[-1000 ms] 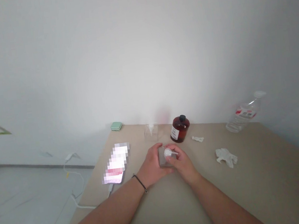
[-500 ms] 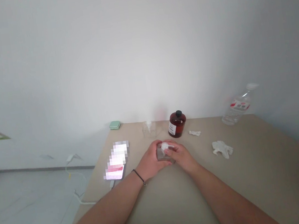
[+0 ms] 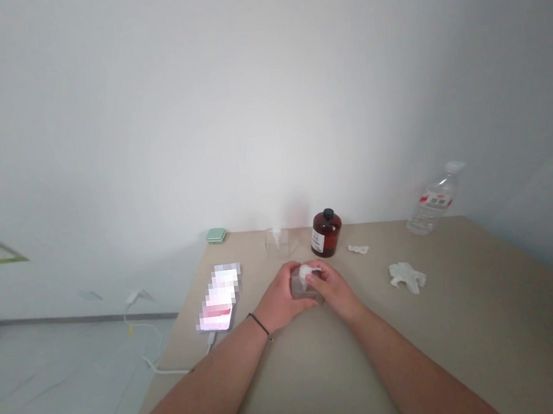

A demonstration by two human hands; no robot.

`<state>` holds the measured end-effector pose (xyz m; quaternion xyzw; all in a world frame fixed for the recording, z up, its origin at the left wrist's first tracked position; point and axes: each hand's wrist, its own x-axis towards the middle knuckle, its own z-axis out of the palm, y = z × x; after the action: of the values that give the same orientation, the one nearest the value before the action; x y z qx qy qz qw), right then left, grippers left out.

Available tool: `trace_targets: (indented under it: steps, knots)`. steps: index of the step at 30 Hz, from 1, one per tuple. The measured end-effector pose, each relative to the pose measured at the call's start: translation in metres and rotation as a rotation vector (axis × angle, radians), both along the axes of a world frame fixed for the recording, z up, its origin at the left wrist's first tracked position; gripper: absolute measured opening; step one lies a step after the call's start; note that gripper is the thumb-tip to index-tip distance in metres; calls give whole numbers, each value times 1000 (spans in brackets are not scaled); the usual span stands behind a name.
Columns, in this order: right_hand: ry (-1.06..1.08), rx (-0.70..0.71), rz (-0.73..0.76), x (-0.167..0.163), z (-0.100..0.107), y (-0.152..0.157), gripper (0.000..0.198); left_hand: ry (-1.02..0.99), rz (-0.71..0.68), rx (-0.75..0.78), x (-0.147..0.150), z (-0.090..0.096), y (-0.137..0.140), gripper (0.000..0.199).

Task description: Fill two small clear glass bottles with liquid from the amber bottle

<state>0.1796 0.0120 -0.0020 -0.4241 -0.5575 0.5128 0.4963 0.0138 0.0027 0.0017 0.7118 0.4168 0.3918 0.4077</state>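
Note:
A clear, square-shouldered pump bottle [image 3: 299, 289] stands in the middle of the table between my two hands. My left hand [image 3: 282, 298] is wrapped round its left side, thumb across the near face. On the right, my right hand [image 3: 330, 286] grips the white pump head [image 3: 305, 273], its thumb and fingers closed at the nozzle. Part of the bottle is hidden by my fingers. Just behind it sits a brown bottle [image 3: 325, 234] with a black cap and a white label. A second clear pump bottle [image 3: 277, 242] is at the back, near the wall.
A phone [image 3: 221, 298] with a white cable [image 3: 172, 371] lies at left. A small green case [image 3: 216, 235] is at the back-left corner. Crumpled tissues [image 3: 408, 277] and a smaller scrap [image 3: 359, 249] lie at right. A large plastic bottle [image 3: 432, 204] stands behind them.
The view has shifted slightly, so the table things appear a little displaced. Both hands keep their hold on the pump bottle; no other clear difference shows.

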Motion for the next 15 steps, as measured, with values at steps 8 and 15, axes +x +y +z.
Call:
trace_targets:
  steps: [8,15]
  knots:
    - [9,-26,-49,2,-1,1,37,3,-2,19,0,-5,0,79]
    - [96,-21,45,2,4,-4,29,-16,57,66,1,-13,0,94]
